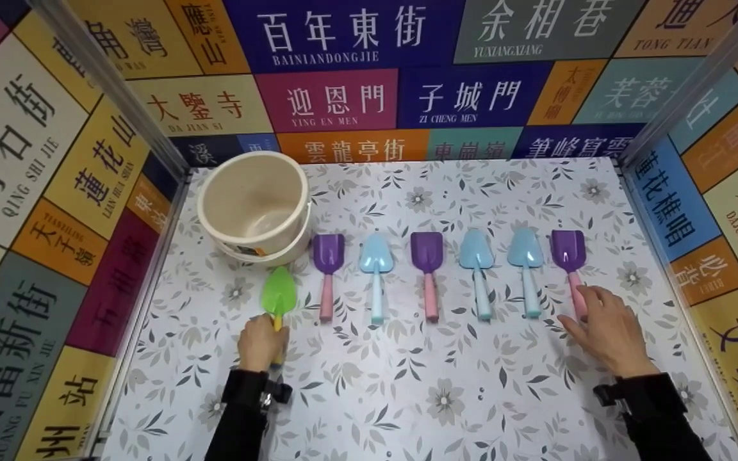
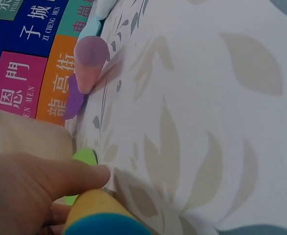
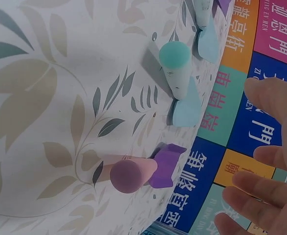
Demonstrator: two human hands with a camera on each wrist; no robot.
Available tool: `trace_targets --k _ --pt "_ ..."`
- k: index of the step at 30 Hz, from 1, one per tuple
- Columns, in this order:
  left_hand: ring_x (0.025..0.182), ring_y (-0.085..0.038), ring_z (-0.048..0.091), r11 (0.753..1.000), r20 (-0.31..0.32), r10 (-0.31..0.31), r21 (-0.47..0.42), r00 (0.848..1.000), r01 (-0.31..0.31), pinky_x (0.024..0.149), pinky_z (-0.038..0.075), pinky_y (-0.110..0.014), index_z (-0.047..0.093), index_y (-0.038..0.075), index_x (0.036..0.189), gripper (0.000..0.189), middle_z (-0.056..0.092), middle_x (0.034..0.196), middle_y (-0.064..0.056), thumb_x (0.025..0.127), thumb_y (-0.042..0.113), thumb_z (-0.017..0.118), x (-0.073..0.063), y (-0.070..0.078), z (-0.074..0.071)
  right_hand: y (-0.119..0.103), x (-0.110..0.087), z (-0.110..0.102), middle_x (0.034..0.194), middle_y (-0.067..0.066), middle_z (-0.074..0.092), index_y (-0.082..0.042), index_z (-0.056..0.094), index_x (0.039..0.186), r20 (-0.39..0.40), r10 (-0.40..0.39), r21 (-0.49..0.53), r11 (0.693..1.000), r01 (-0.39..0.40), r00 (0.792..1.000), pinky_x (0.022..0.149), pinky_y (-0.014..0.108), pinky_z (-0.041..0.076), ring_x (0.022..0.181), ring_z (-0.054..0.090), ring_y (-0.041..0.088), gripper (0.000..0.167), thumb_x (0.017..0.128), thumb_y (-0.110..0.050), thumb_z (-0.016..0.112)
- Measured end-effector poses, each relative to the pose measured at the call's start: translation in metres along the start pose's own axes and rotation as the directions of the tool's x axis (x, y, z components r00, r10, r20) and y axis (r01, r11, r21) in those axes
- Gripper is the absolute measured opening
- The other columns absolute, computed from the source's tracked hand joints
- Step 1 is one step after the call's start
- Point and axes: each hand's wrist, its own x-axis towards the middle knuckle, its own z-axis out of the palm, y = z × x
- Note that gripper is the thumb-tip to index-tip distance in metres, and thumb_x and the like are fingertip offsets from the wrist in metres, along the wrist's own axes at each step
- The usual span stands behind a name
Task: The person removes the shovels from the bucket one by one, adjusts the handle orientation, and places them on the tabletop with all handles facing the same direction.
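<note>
My left hand (image 1: 259, 342) grips the yellow handle (image 2: 99, 208) of a toy trowel with a green pointed blade (image 1: 278, 291). In the left wrist view the thumb lies along that handle, whose end is blue. At the far right of the row, my right hand (image 1: 615, 336) is beside a toy shovel with a purple blade (image 1: 567, 248) and a pink handle (image 3: 128, 175). Its fingers are spread in the right wrist view, with nothing between them. The green trowel lies just in front of a cream bucket (image 1: 228, 198).
Between the hands, further toy shovels lie in a row, handles toward me: a purple one (image 1: 328, 253), a light blue one (image 1: 376, 253), another purple one (image 1: 426, 251) and two light blue ones (image 1: 476, 248). Printed panels (image 1: 327, 99) wall the flowered tabletop (image 1: 394, 397).
</note>
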Motion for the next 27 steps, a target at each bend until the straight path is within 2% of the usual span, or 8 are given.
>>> trace_targets --k 9,12,15,19,21,23,25,27 --pt "0.068 -0.033 0.066 0.999 -0.040 0.037 -0.025 0.999 -0.038 0.060 0.055 -0.049 0.066 -0.001 0.092 0.029 0.066 0.077 -0.016 0.095 0.027 0.072 0.000 -0.001 0.001 -0.001 0.000 -0.003 0.134 0.042 0.052 0.012 0.051 0.141 0.060 0.045 0.005 0.999 -0.046 0.997 0.095 0.075 0.043 0.116 0.053 0.061 0.068 0.090 -0.023 0.080" --pt "0.079 -0.042 0.070 0.999 -0.059 0.033 -0.022 0.998 -0.034 0.070 0.058 -0.055 0.068 -0.007 0.112 0.042 0.071 0.091 -0.025 0.097 0.032 0.071 -0.001 0.003 -0.005 -0.001 0.000 -0.005 0.135 0.042 0.052 0.012 0.050 0.142 0.069 0.056 -0.004 0.998 -0.056 0.996 0.096 0.074 0.043 0.117 0.052 0.061 0.069 0.091 -0.024 0.080" --pt "0.096 -0.051 0.070 0.999 -0.096 0.042 -0.025 0.995 -0.044 0.082 0.059 -0.062 0.063 -0.010 0.131 0.055 0.071 0.113 -0.033 0.099 0.033 0.070 -0.002 0.008 -0.016 -0.002 0.002 -0.008 0.135 0.042 0.052 0.012 0.051 0.141 0.064 0.056 -0.004 0.998 -0.056 0.996 0.097 0.074 0.043 0.118 0.052 0.061 0.069 0.090 -0.024 0.081" --pt "0.105 -0.052 0.069 0.993 -0.200 0.103 -0.038 0.974 -0.113 0.087 0.058 -0.063 0.061 -0.010 0.135 0.054 0.068 0.124 -0.034 0.099 0.029 0.071 -0.003 0.016 -0.030 -0.004 0.005 -0.013 0.134 0.042 0.053 0.013 0.051 0.139 0.037 0.036 0.000 0.999 -0.036 0.999 0.097 0.075 0.043 0.118 0.052 0.061 0.071 0.087 -0.023 0.083" --pt "0.107 -0.052 0.069 0.984 -0.263 0.156 -0.039 0.952 -0.172 0.090 0.058 -0.062 0.062 -0.010 0.134 0.052 0.068 0.125 -0.033 0.099 0.027 0.073 -0.004 0.020 -0.036 -0.005 0.008 -0.016 0.132 0.042 0.054 0.013 0.052 0.137 0.008 0.017 0.004 1.000 -0.017 1.000 0.096 0.074 0.044 0.118 0.053 0.061 0.070 0.085 -0.022 0.084" --pt "0.109 -0.051 0.068 0.969 -0.331 0.223 -0.026 0.917 -0.245 0.090 0.058 -0.061 0.063 -0.010 0.132 0.051 0.069 0.123 -0.033 0.097 0.026 0.075 -0.005 0.026 -0.041 -0.008 0.011 -0.019 0.130 0.041 0.056 0.013 0.054 0.136 -0.032 -0.014 0.009 1.000 0.014 0.999 0.093 0.073 0.046 0.116 0.055 0.060 0.070 0.082 -0.019 0.085" --pt "0.110 -0.050 0.067 0.943 -0.398 0.307 0.005 0.864 -0.333 0.091 0.058 -0.060 0.065 -0.009 0.129 0.049 0.069 0.120 -0.032 0.095 0.024 0.078 -0.007 0.032 -0.045 -0.012 0.015 -0.021 0.128 0.040 0.058 0.013 0.055 0.134 -0.079 -0.049 0.013 0.999 0.050 0.996 0.090 0.071 0.048 0.113 0.057 0.059 0.070 0.079 -0.018 0.087" --pt "0.109 -0.048 0.067 0.902 -0.459 0.406 0.061 0.790 -0.428 0.092 0.058 -0.058 0.065 -0.008 0.127 0.048 0.070 0.118 -0.030 0.092 0.021 0.081 -0.008 0.038 -0.049 -0.015 0.020 -0.023 0.125 0.039 0.060 0.013 0.056 0.132 -0.124 -0.092 0.006 0.996 0.093 0.988 0.088 0.070 0.050 0.110 0.059 0.058 0.070 0.077 -0.017 0.087"
